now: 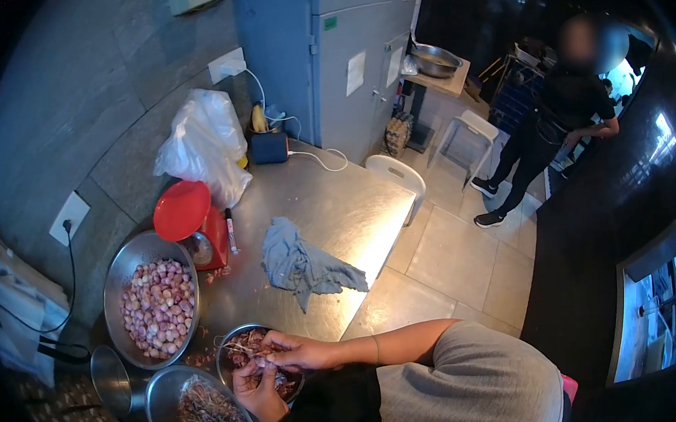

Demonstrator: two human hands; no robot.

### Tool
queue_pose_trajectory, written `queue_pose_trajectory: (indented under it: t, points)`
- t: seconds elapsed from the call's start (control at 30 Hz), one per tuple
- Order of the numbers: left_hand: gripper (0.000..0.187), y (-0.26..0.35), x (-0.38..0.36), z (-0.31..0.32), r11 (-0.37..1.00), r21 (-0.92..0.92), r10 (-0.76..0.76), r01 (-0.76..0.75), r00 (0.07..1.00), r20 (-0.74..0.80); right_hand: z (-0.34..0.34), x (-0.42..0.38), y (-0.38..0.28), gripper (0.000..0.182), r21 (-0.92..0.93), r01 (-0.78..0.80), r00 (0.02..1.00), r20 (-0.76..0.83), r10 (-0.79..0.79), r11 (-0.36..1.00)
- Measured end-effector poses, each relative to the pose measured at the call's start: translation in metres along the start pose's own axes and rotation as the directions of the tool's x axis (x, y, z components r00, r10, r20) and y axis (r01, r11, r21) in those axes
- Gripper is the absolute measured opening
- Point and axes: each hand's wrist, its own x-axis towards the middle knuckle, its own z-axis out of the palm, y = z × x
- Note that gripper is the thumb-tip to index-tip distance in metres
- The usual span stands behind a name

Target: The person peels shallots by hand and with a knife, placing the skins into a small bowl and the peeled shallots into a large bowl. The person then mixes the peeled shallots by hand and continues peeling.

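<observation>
My right hand [303, 353] and my left hand [260, 393] meet over a metal bowl [222, 371] of unpeeled reddish shallots with stringy roots. Fingers of both hands pinch a small pale shallot [261, 362], mostly hidden between the fingertips. Just left of them, a second metal bowl [156, 400] contains dry skins and root trimmings [209, 410]. Beyond it, a larger metal bowl [111, 296] is filled with peeled pink and white shallots [157, 308].
On the steel table [325, 192] lie a crumpled blue-grey cloth [302, 261] and a marker [231, 231]. A red scale [187, 213], a plastic bag [205, 142] and a dark box [270, 148] stand near the wall. A person in black [557, 114] stands by a white stool [471, 131].
</observation>
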Motion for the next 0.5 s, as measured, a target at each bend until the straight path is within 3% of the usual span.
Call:
queue_pose_trajectory:
  t: [0.1, 0.13, 0.17, 0.2, 0.23, 0.27, 0.33, 0.37, 0.5]
  points:
    - [0.024, -0.003, 0.002, -0.001, 0.997, 0.081, -0.005, 0.008, 0.999, -0.035, -0.005, 0.005, 0.011, 0.02, -0.022, 0.019, 1.0, 0.006, -0.019, 1.0]
    - [0.022, 0.001, 0.004, 0.0, 0.95, 0.302, 0.094, -0.08, 0.995, -0.034, -0.008, 0.007, 0.015, 0.018, -0.035, 0.018, 1.0, -0.004, -0.018, 0.999]
    - [0.02, 0.005, 0.001, -0.001, 0.959, 0.282, 0.011, 0.005, 0.998, -0.054, -0.009, 0.01, 0.022, 0.017, -0.028, 0.049, 0.998, -0.024, -0.05, 0.998]
    - [0.019, 0.003, 0.001, -0.004, 0.964, 0.266, 0.016, -0.015, 1.0, -0.001, -0.003, 0.004, 0.003, 0.018, 0.003, 0.054, 0.998, -0.012, -0.054, 0.999]
    - [0.019, 0.017, -0.003, 0.003, 0.984, 0.168, -0.065, 0.062, 0.998, 0.011, -0.006, 0.003, 0.005, 0.019, 0.061, -0.07, 0.998, 0.007, 0.07, 0.996]
    - [0.022, -0.005, 0.002, -0.012, 1.0, 0.013, 0.015, -0.016, 0.993, 0.116, -0.01, 0.004, 0.007, 0.019, 0.04, -0.044, 0.998, 0.035, 0.042, 0.998]
    - [0.033, -0.006, 0.004, -0.015, 0.999, 0.041, 0.021, -0.024, 0.997, 0.069, -0.008, 0.009, 0.002, 0.016, 0.074, -0.061, 0.997, 0.059, 0.056, 0.995]
    - [0.036, 0.001, 0.003, -0.011, 0.996, -0.049, -0.078, 0.078, 0.997, 0.006, -0.007, 0.01, 0.003, 0.015, 0.102, -0.119, 0.992, 0.056, 0.114, 0.988]
    - [0.034, -0.001, 0.002, -0.012, 0.973, -0.187, -0.143, 0.132, 0.989, -0.043, -0.008, 0.016, -0.01, 0.013, 0.136, -0.253, 0.964, 0.113, 0.239, 0.958]
